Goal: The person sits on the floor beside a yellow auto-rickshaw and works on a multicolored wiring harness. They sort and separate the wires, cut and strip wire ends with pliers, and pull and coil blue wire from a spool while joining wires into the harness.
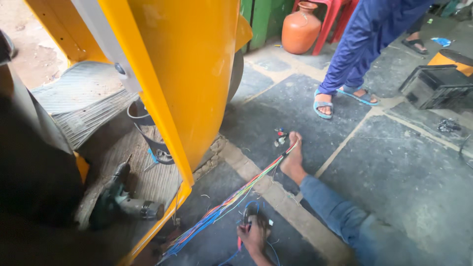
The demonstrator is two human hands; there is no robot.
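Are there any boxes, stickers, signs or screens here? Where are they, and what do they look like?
Black box: on the floor at the right, rectangular, dark, open on top.
Blue scrap: on the floor at the top right, small and flat, maybe a wrapper.
No stickers, signs or screens show.

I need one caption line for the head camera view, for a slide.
Seated on a stone floor beside a yellow vehicle body, a person's hand grips a tool over a multicoloured wire bundle stretched to the bare foot.
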